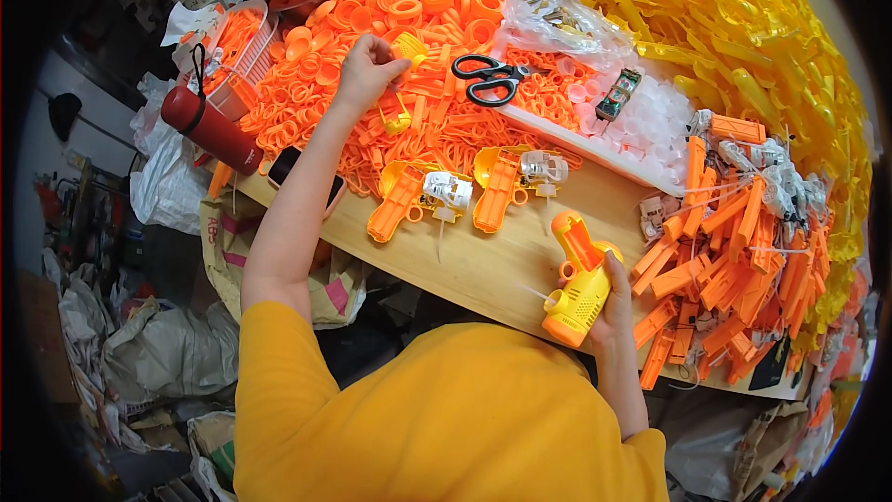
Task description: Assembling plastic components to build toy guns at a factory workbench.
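Note:
My left hand (369,76) reaches over a big heap of orange plastic parts (325,84), its fingers pinched at a small yellow plastic part (409,48). Another yellow part (397,120) lies just below that hand on the heap. At the table's front edge, my right hand (614,305) is wrapped round a yellow and orange toy gun body (583,293), with a thin pale strip sticking out at its side. Two partly built toy guns, one on the left (400,200) and one on the right (499,191), lie on the table (418,265), each with an orange grip and a white piece.
Black-handled scissors (491,81) rest on the orange heap beside a tray of translucent white caps (641,135). A small device with a circuit board (619,95) lies on the caps. Orange gun parts (734,270) pile up at right, yellow shells (743,37) behind. A red bottle (212,130) stands left.

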Motion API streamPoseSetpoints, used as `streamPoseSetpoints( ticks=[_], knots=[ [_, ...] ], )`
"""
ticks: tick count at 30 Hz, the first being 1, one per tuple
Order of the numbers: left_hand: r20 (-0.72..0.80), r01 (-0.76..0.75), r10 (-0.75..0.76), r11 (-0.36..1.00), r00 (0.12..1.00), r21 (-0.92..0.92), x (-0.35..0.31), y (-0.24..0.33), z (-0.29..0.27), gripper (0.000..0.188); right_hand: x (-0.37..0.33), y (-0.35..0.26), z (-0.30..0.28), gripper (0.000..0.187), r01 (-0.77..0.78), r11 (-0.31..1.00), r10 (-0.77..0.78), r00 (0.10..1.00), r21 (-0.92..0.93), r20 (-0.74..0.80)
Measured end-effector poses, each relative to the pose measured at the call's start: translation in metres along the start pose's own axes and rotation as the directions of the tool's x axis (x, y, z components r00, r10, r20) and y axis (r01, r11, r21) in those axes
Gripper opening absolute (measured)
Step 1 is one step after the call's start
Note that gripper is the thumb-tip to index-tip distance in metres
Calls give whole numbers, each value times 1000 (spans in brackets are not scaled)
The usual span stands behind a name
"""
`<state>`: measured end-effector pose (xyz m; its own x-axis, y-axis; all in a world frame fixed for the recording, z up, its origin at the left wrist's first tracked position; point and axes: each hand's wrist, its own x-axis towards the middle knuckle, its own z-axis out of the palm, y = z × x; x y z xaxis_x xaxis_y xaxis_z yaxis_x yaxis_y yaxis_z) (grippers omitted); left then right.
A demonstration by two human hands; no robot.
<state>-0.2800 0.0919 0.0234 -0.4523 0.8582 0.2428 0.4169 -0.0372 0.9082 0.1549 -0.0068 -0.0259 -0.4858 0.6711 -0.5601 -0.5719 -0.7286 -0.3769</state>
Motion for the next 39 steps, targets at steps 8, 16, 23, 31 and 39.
streamPoseSetpoints(
  ticks=[8, 16, 23, 31, 39],
  knots=[
    [258, 130, -77, 973, 963, -193, -12, 7, 9, 19, -5, 2, 0, 50, 15, 999, -16, 999, -33, -29],
    [356, -530, 394, 623, 848, 575, -21, 10, 16, 21, -6, 2, 1, 49, -26, 1000, 26, 999, 10, -23],
    [325, -469, 342, 709, 882, 527, -17, 14, 2, 20, -7, 3, 3, 48, 17, 1000, -18, 998, -20, -55],
    [252, -423, 340, 762, 906, 490, -14, 6, 4, 19, -8, 1, -4, 49, 4, 1000, -3, 999, 16, -37],
    [139, -272, 253, 951, 957, 145, -58, 51, 19, 21, -8, -7, -18, 57, 80, 989, -91, 992, 123, 87]
  ],
)
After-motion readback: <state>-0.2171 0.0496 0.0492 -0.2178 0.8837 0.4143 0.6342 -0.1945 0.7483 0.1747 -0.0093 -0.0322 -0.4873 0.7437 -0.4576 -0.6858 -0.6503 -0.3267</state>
